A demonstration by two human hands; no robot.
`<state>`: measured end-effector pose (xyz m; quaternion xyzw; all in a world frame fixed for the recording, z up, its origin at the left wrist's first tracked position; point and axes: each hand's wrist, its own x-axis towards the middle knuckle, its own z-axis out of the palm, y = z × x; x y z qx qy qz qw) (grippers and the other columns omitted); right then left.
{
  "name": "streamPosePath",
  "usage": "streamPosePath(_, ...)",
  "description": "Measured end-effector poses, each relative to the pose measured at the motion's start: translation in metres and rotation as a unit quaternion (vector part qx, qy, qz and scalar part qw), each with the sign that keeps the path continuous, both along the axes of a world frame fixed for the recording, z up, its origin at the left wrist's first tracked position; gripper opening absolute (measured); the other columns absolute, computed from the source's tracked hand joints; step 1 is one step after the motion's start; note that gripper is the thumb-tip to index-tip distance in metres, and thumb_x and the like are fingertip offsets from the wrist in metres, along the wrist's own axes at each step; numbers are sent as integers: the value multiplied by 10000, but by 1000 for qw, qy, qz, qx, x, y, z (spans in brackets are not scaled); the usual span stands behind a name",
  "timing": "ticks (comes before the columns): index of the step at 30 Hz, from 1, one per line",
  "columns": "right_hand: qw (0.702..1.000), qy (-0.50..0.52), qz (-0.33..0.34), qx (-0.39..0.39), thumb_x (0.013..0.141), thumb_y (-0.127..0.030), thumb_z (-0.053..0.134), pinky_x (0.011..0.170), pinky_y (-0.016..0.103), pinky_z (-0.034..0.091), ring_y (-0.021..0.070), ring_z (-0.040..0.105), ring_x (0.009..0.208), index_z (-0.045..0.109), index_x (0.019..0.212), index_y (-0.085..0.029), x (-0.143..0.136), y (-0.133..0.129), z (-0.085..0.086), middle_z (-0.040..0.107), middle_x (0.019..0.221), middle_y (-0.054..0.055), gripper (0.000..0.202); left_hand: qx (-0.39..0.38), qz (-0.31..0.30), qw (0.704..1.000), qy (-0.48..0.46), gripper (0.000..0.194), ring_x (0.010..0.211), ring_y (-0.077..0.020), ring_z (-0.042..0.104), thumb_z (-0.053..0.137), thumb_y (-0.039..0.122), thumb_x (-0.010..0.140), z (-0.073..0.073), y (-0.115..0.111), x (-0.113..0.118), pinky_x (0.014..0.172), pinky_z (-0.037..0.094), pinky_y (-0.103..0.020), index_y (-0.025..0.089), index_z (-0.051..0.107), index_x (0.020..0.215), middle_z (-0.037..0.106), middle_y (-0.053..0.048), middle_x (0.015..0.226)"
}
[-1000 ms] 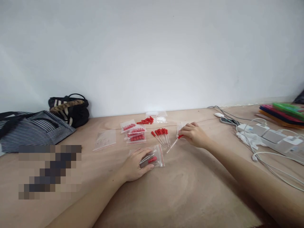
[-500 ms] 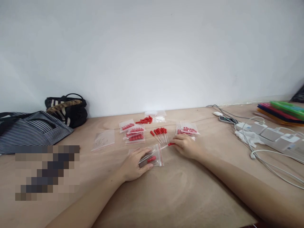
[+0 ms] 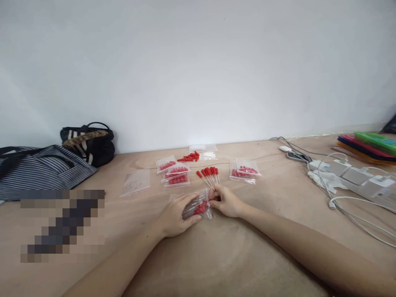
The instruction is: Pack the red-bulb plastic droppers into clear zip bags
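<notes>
My left hand (image 3: 177, 213) lies over a clear zip bag (image 3: 208, 215), its thumb and fingers holding the bag against the table. Several droppers with red rubber bulbs (image 3: 201, 207) lie inside, their stems pointing toward my left palm. My right hand (image 3: 225, 201) is at the bag's mouth with thumb and fingers pinched on its edge; whether a dropper is also between these fingertips is hidden. Just beyond, loose droppers (image 3: 211, 171) are fanned out, red bulbs away from me and clear stems toward my hands.
Filled zip bags lie to the left (image 3: 177, 178) and right (image 3: 244, 170). Behind are a pile of red bulbs (image 3: 192, 156) and clear stems (image 3: 208, 155). An unfilled bag (image 3: 135, 182) is at left. Striped bag (image 3: 46, 169), black bag (image 3: 99, 144), chargers (image 3: 355, 173) and cables flank the table.
My right hand has moved left with a dropper, from beside the fanned droppers to the bag's mouth. More red bulbs show inside the bag. My left hand stays on it.
</notes>
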<state>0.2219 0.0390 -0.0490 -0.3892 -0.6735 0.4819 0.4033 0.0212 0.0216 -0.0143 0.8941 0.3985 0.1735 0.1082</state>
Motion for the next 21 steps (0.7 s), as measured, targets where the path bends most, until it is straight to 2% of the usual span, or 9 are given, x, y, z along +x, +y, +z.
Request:
streamPosePath(4, 999, -27, -23, 10, 630, -141, 581, 535, 219, 397, 103, 528, 560, 408, 689, -193, 3, 0, 0, 524, 598, -50, 190, 30, 10, 999, -7, 536, 1115, -262, 444, 560, 442, 718, 2, -1, -13, 947, 344, -424, 191, 441, 1176, 505, -85, 1205)
streamPosePath(9, 1000, -5, -24, -19, 596, -155, 615, 547, 221, 405, 109, 539, 583, 405, 644, -188, 2, 1, 0, 533, 596, -44, 217, -26, 37, 999, -12, 485, 1113, -228, 464, 497, 416, 777, -1, -2, -31, 937, 378, -376, 200, 425, 1205, 500, -65, 1223)
streamPosePath(14, 998, -11, -54, 12, 593, -186, 629, 494, 202, 387, 85, 491, 512, 425, 606, -177, 0, 0, -1, 519, 558, -44, 205, -25, 24, 999, 3, 446, 1130, -224, 452, 487, 377, 787, -3, -1, -20, 1004, 290, -414, 186, 460, 1189, 505, -53, 1222)
streamPosePath(17, 997, -49, -49, 46, 609, -197, 618, 504, 202, 401, 85, 505, 524, 498, 688, -162, 12, 3, 7, 564, 617, -22, 148, -17, 24, 1000, -2, 439, 1120, -223, 463, 491, 372, 785, -3, 0, -15, 1001, 295, -417, 187, 471, 1184, 515, -51, 1212)
streamPosePath(19, 989, -94, -90, 75, 626, -196, 604, 532, 210, 418, 95, 529, 558, 543, 753, -153, 25, 11, 17, 597, 668, -1, 147, -17, 22, 1000, -4, 431, 1120, -223, 463, 495, 374, 785, -2, 0, -13, 1001, 293, -422, 195, 481, 1177, 517, -49, 1210)
streamPosePath(21, 964, -154, -192, 100, 683, -186, 539, 576, 221, 429, 108, 551, 600, 577, 790, -149, 37, 25, 27, 618, 694, 17, 119, -23, 12, 1000, -4, 418, 1126, -220, 457, 498, 369, 787, -2, 0, -8, 1005, 284, -427, 197, 492, 1168, 514, -52, 1213)
